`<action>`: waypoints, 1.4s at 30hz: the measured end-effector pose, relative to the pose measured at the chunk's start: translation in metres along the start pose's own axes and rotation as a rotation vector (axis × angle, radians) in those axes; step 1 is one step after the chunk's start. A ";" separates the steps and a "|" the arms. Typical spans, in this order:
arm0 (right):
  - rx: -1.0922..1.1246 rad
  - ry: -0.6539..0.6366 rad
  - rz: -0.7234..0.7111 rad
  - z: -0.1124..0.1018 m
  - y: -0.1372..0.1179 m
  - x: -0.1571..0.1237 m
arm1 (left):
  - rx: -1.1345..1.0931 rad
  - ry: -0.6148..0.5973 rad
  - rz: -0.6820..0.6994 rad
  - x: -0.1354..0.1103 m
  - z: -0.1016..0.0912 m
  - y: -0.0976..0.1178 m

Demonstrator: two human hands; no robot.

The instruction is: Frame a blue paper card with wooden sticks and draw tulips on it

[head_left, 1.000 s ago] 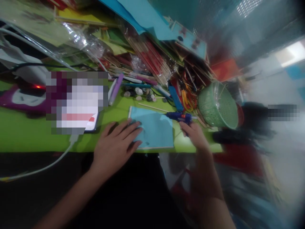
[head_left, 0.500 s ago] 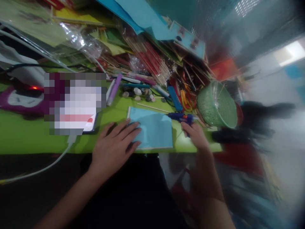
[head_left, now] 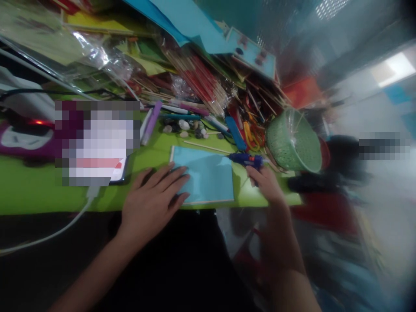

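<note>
A light blue card (head_left: 208,175) lies flat on the green table (head_left: 32,190) near its front edge. My left hand (head_left: 152,199) rests open on the card's left side, fingers stretched out and pressing it down. My right hand (head_left: 266,184) is closed round the handle of a blue glue gun (head_left: 245,159), whose nozzle points left over the card's upper right corner. A thin wooden stick (head_left: 208,147) lies just beyond the card's far edge.
A green mesh basket (head_left: 294,141) lies tipped beside my right hand. Behind the card lie small pebbles (head_left: 185,126), pens, scissors and bundles of wooden sticks (head_left: 198,82). A phone with a white cable (head_left: 48,234) sits left. Blue paper sheets (head_left: 182,21) lie at the back.
Only the camera has drifted slightly; both hands, the card and the glue gun keep their places.
</note>
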State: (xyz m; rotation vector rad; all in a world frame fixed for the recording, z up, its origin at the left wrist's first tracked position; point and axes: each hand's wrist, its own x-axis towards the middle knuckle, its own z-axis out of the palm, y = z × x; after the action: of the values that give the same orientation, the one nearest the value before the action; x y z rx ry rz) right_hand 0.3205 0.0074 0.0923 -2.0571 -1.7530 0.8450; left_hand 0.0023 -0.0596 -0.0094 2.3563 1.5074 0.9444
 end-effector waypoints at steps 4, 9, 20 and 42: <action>0.021 0.006 0.017 -0.004 0.005 -0.002 | 0.012 0.000 0.006 0.000 -0.001 0.000; 0.039 0.005 0.006 -0.002 0.008 -0.001 | 0.002 -0.007 0.000 -0.001 -0.002 -0.001; 0.040 -0.034 -0.029 0.006 -0.006 0.001 | 0.018 0.006 0.014 -0.001 -0.001 -0.001; 0.071 -0.023 0.032 -0.007 0.011 -0.001 | -0.009 0.001 -0.002 -0.001 0.000 -0.002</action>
State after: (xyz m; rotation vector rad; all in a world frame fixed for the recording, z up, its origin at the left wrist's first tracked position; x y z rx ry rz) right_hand 0.3334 0.0049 0.0920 -2.0432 -1.6810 0.9305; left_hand 0.0007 -0.0594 -0.0107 2.3482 1.5026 0.9500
